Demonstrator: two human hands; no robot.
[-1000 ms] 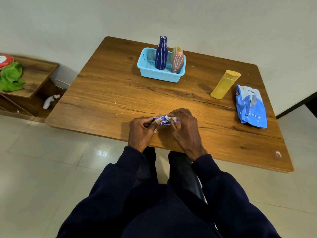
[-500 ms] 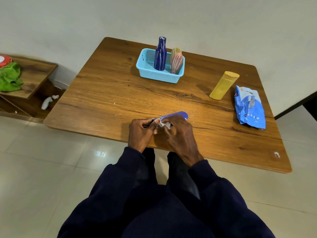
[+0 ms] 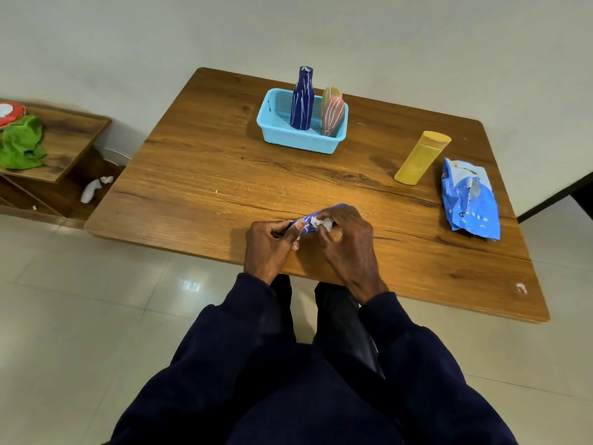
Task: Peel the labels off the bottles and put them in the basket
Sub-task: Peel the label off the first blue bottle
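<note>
A small blue bottle (image 3: pixel 313 218) lies across the near edge of the wooden table (image 3: pixel 224 175), held between both hands. My left hand (image 3: pixel 271 244) grips its left end. My right hand (image 3: pixel 348 239) covers its right part and pinches a crumpled white scrap of label (image 3: pixel 322 223) on its side. At the back stands a light blue basket (image 3: pixel 276 133) holding a dark blue bottle (image 3: pixel 302 99) upright and a pink bottle (image 3: pixel 333 115) leaning, with a yellowish one behind it. A yellow bottle (image 3: pixel 420 157) stands tilted at the right.
A crumpled blue plastic packet (image 3: pixel 470 200) lies near the table's right edge. Small white label crumbs dot the table around my hands. A low wooden shelf (image 3: pixel 64 139) at the left holds a green cloth (image 3: pixel 21 144) and a red-rimmed object.
The blue bottle has turned in my hands, and my right hand has shifted along it while working the white label scrap. The basket and the other bottles have stayed in place.
</note>
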